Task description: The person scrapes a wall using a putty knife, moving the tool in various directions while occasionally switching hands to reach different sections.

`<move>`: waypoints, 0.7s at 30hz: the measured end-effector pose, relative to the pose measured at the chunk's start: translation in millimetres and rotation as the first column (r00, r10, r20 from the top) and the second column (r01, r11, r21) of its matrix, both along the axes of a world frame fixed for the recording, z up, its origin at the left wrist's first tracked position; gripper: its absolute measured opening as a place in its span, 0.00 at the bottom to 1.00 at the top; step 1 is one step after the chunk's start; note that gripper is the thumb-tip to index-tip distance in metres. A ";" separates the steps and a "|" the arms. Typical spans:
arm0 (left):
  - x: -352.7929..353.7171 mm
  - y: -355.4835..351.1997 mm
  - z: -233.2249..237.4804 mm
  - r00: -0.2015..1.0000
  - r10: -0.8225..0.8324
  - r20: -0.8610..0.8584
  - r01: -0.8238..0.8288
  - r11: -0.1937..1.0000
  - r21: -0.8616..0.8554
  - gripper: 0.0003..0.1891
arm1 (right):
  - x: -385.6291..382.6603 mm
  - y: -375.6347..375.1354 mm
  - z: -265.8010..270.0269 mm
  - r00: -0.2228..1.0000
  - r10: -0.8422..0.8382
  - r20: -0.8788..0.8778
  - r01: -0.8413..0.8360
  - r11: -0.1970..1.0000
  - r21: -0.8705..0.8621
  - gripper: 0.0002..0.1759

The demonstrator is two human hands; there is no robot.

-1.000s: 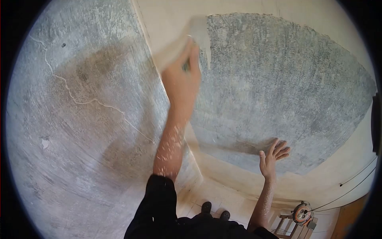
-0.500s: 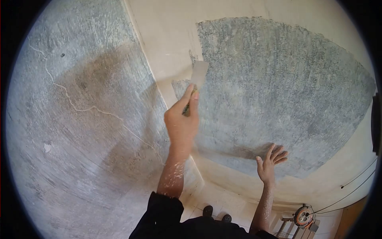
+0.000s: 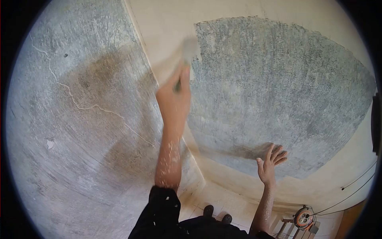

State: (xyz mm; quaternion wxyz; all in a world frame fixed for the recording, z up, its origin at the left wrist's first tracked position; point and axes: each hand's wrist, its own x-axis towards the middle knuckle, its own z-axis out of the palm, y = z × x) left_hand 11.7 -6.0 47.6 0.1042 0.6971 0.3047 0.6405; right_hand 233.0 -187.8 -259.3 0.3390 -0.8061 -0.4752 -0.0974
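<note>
The left hand (image 3: pixel 173 97) pinches a flat grey scraper (image 3: pixel 190 48), blurred, at the left edge of a rough blue-grey wall patch (image 3: pixel 262 87); the right hand (image 3: pixel 267 165) spreads wide nearer, seemingly for balance.

The broad plaster wall (image 3: pixel 79 175) at the left was mottled blue-grey, streaked with sweeping paler strokes and crossed by a thin, wavering cream line (image 3: pixel 95 106). The smooth cream wall (image 3: pixel 167 20) beside it carried a fan-shaped, rough-textured patch (image 3: pixel 270 83), speckled slate over paler blue-grey. The flat, thin-bladed scraper (image 3: pixel 190 49) was pale grey (its blurred handle (image 3: pixel 178 85) looked dark green). White flecks (image 3: pixel 167 198) dotted the black cloth sleeve (image 3: pixel 161 211); the round cable reel (image 3: pixel 304 217) showed orange and black.
</note>
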 end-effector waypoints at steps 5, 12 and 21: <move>-4.1 -20.4 -82.9 0.994 -0.106 -0.016 0.102 0.980 -0.170 0.17 | 6.0 0.0 -5.9 0.999 0.011 0.034 -0.012 1.000 0.020 0.47; 0.0 1.3 56.1 0.998 0.048 -0.040 -0.048 0.999 0.011 0.20 | 2.9 -2.2 -3.0 1.000 0.028 0.010 -0.028 1.000 0.012 0.47; 4.1 -4.8 -15.6 1.000 -0.023 0.010 0.024 0.998 -0.050 0.17 | 7.5 1.3 -11.7 0.995 -0.006 0.097 0.006 1.000 -0.006 0.47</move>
